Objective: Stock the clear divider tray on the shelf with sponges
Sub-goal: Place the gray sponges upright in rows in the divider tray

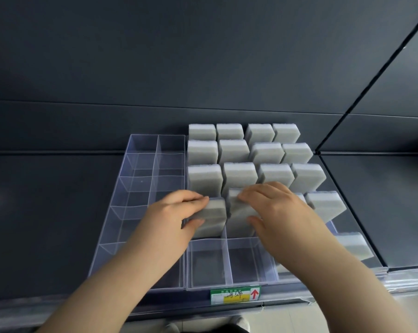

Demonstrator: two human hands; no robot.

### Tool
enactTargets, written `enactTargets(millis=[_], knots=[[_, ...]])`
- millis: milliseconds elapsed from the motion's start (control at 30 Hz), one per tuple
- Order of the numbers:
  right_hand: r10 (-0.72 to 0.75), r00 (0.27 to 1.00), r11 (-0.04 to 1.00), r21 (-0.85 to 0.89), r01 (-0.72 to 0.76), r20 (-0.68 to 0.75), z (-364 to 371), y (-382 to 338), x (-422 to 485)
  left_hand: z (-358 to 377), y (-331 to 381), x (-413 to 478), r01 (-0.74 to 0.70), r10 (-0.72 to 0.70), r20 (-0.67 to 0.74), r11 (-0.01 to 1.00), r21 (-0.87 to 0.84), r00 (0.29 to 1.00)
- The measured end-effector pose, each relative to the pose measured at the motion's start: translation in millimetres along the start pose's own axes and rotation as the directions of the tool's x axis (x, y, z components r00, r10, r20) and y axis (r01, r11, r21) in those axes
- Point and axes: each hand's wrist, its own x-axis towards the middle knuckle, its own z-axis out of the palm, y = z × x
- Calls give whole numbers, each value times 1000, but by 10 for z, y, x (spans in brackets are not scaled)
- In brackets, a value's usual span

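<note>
As each hand is seating a sponge in the fourth row of the right tray [228, 263], the step in hand looks like filling that row. The left hand [176, 212] pinches the first sponge [214, 216], fingers on its top edge and thumb on its near face; it stands upright in the leftmost cell. The right hand [280, 212] is curled round the second sponge [239, 212], fingers over the top and thumb low on the front; that one stands in the next cell, just beside the first. Next, I judge, both want pressing down level with their neighbours, then releasing, with more to fetch for the front row.

The back rows [237, 152], three of them, hold one upright sponge per cell, four across. In the fourth row the far-right cell holds a corner sponge [323, 205]; the third cell is mostly hidden under the right hand. In the front row the two left cells [205, 263] are bare, the rightmost holds a front sponge [354, 246], and the arm hides the third. The left tray [140, 183], touching the right one, shows nothing in its cells. A label [234, 295] sits on the shelf [47, 212] edge below
</note>
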Motion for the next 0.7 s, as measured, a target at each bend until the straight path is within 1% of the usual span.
enactTargets(millis=[200,400,700], knots=[[25,999,999,-33,-25,21,41,-20,62,2,-7,-2,-13,13,-1,1000,-2,1000],[42,997,982,-186,-30,59,59,-44,92,-2,1,-3,-8,8,1,1000,-10,1000],[67,998,985,-156,-67,-2,50,-69,71,-13,-11,-22,-19,19,-12,999,-35,1000]])
